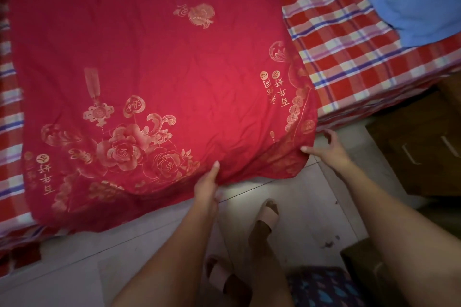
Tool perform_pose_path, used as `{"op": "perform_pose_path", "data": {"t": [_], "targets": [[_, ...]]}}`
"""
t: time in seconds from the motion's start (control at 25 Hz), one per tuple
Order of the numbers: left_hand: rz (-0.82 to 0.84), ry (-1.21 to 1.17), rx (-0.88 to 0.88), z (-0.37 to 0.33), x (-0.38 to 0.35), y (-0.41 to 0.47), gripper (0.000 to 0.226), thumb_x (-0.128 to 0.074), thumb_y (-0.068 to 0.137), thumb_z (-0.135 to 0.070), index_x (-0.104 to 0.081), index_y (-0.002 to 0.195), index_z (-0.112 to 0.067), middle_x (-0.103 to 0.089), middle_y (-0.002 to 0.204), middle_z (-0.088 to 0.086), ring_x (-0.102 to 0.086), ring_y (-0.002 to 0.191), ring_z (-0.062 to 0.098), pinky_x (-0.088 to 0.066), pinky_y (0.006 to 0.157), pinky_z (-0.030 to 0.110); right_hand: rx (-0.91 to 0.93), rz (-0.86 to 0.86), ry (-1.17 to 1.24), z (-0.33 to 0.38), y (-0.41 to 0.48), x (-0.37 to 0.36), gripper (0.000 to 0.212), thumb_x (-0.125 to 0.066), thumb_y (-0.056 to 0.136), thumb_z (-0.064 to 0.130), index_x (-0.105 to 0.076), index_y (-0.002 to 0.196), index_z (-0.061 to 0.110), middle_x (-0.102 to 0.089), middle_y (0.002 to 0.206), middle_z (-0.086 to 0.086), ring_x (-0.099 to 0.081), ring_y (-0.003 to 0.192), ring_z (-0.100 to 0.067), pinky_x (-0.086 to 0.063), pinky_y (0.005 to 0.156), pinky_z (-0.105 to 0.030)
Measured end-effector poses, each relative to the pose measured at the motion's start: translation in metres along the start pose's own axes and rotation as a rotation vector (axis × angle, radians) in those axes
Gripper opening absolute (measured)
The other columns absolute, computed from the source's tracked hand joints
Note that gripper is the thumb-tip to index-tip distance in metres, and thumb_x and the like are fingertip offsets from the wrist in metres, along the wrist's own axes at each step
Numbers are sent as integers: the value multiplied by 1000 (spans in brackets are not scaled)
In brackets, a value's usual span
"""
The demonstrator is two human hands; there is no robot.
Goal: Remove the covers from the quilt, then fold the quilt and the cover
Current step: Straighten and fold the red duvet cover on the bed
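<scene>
- On the bed, over a red plaid sheet (349, 40), lay the red cover (149, 57) with gold roses and lettering. It was spread mostly flat, with its near edge hanging off the bed toward the tiled floor (287, 189).
- A blue pillow (419, 2) sat on the sheet at the far right, well apart from the cover.
- A brown wooden cabinet (419, 147) stood just beside the bed, near the right hand (329, 149).
- The person's feet in pale slippers (268, 214) were on the tiles below the hem. Some dark blue-spotted thing (324, 289) sat at the bottom right, couldn't tell what.
- The left hand (205, 187) reached up to the hanging hem, thumb on top of the fabric and fingers tucked under, pinching the cover.
- The right hand was at the cover's right corner, fingers spread and loose. Only the thumb tip touched the edge, so it wasn't grabbing anything.
- Couldn't tell if the quilt was inside.
</scene>
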State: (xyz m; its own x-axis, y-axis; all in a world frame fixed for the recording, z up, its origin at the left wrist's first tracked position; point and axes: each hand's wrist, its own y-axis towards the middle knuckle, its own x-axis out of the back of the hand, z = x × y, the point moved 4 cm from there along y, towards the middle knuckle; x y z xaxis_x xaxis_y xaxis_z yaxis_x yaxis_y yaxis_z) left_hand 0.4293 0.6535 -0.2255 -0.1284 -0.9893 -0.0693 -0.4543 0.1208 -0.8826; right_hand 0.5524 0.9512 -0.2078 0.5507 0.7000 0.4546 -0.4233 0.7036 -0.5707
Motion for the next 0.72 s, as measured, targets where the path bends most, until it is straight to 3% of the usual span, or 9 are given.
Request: {"op": "perform_pose_path", "data": {"t": [0.08,0.16,0.24,0.36,0.44,0.56,0.64,0.68,0.72], "targets": [[-36,17,-8,-22,-5,7,45,-67,73,-57,-57,99,-22,-53,91,-4,-51,83,14,-40,65,30,39,91,87,23,19,-6,85,-84,65,15,-38,136,11,-51,126,-1,-50,112,-14,-40,95,-27],[-33,23,42,-27,-7,13,62,-60,80,-57,-49,125,-17,-52,119,1,-49,115,20,-39,90,38,6,255,104,25,26,-19,65,-84,63,9,-54,122,12,-63,115,-4,-60,102,-16,-47,95,-32],[-57,45,59,-23,-5,15,76,-58,81,-58,-40,140,-14,-44,139,4,-42,128,23,-35,100,42,-32,332,55,9,23,-23,43,-81,66,4,-65,103,16,-68,109,-7,-64,97,-19,-48,97,-37],[-106,47,54,-11,0,10,77,-61,79,-59,-42,138,-14,-47,134,5,-48,114,20,-40,89,37,-13,292,56,-7,8,-8,41,-71,73,-7,-62,105,15,-67,106,-7,-63,88,-13,-51,90,-33],[-103,27,112,7,-4,0,74,-61,81,-55,-41,138,-12,-47,136,8,-47,121,21,-44,86,36,-34,280,125,-17,-9,-3,55,-66,75,-13,-49,121,11,-64,106,-7,-61,86,-11,-52,85,-30],[-1,14,226,43,-25,-15,76,-61,82,-54,-41,139,-9,-35,148,20,-34,137,32,-47,54,24,-124,335,206,-29,-37,-9,63,-72,74,-6,-42,126,11,-64,110,-7,-63,89,-14,-52,78,-28],[113,-13,301,66,-41,-23,73,-65,76,-58,-53,128,-9,-43,136,28,-41,130,39,-48,57,25,-123,415,152,-34,-52,-14,44,-72,78,2,-55,117,15,-67,110,-6,-66,89,-13,-53,72,-21],[158,-25,318,76,-47,-25,66,-71,66,-63,-63,105,-10,-62,106,32,-61,104,42,-48,58,27,-105,427,134,-35,-57,-13,34,-69,81,6,-60,112,17,-68,110,-6,-67,89,-14,-53,71,-18],[186,-45,341,86,-51,-30,60,-75,54,-67,-59,76,-14,-62,61,24,-64,61,32,-42,50,26,-89,419,142,-36,-62,-10,29,-67,84,9,-62,111,18,-69,110,-5,-68,92,-16,-53,72,-18]]}}
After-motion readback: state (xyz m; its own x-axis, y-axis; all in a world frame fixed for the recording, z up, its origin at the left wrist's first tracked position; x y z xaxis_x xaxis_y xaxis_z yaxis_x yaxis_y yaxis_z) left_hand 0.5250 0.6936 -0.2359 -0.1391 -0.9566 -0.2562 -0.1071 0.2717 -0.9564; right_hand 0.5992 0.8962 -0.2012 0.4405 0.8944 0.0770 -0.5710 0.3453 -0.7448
